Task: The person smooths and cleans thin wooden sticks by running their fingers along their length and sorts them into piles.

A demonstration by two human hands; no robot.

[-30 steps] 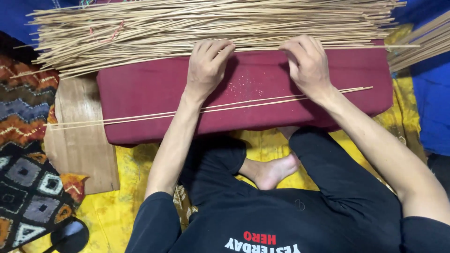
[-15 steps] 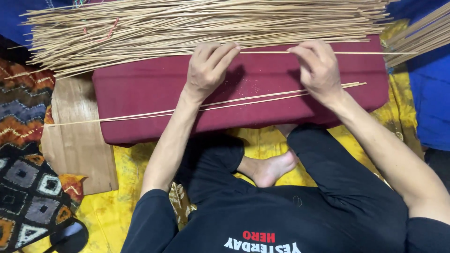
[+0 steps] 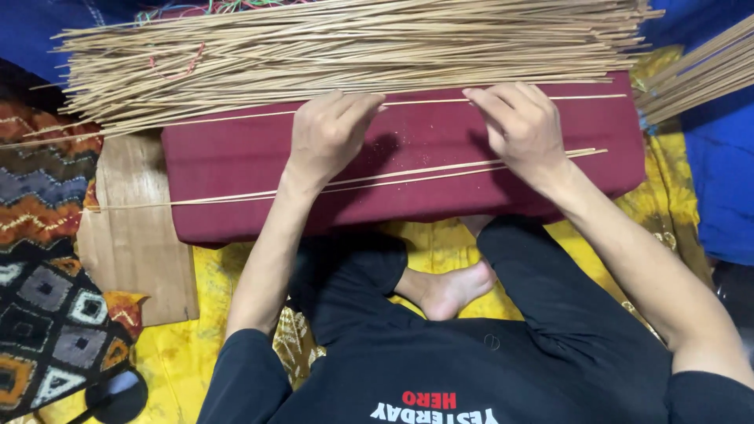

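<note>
While both palms face down on the maroon cushion (image 3: 440, 133), each hand works the same single thin stick (image 3: 424, 102), which lies across the cushion's far part, just on the near side of the big stick pile (image 3: 353, 47). Left hand (image 3: 326, 137): fingers bent, tips pressed on that stick a little left of the cushion's middle; a press, not a closed fist. Right hand (image 3: 522, 126): fingers curled over the stick toward the cushion's right side, tips on it; whether the thumb closes under it I cannot tell.

Pile runs along the cushion's far edge and overhangs it at the left. A pink thread loop (image 3: 177, 63) sits in the pile above the cushion's left end.

Two or three more separated sticks (image 3: 236, 196) lie side by side along the cushion's near half, passing under both wrists and sticking out past its left end over a wooden board (image 3: 137, 243). Board lies flat, touching the cushion's left end. Patterned rug (image 3: 47, 314) is left of the board. Yellow cloth (image 3: 196, 338) lies under the cushion's near side. Second stick bundle (image 3: 699, 71) is off the cushion's far right corner, over blue fabric (image 3: 722, 173). Bare foot (image 3: 452, 290) is just near of the cushion, centred.
</note>
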